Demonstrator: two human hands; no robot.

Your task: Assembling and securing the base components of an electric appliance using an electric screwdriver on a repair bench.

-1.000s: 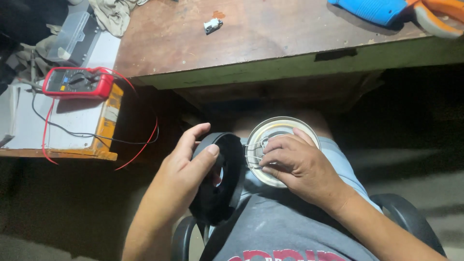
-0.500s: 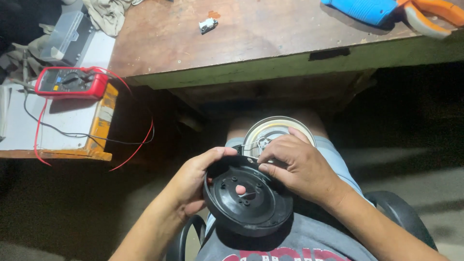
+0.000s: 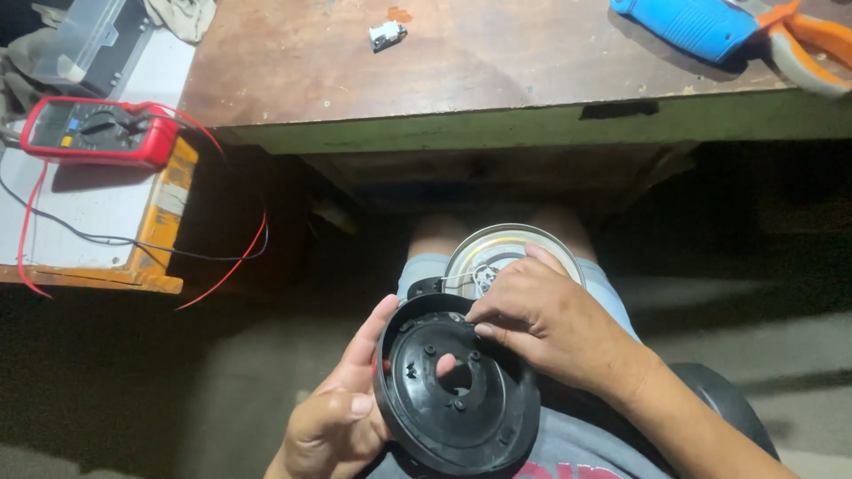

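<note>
Black plastic disc point(image 3: 459, 390) sits low in the middle of the frame, over the person's lap, flat face turned up at the camera with a centre hole and a few small studs around it. Left hand point(image 3: 333, 412) grips its left rim, thumb on the face and fingers curled round the edge, and one fingertip pokes up through the hole. Right hand point(image 3: 550, 315) comes in from the lower right, fingertips pinched close together on the disc's upper edge. Just behind it is a round metal plate point(image 3: 497, 253), touching or nearly so, can't tell. Up top there's a wooden bench point(image 3: 461, 71). Red multimeter point(image 3: 93, 133) with its red lead is at upper left, blue-handled tool point(image 3: 688, 22) upper right.
</note>
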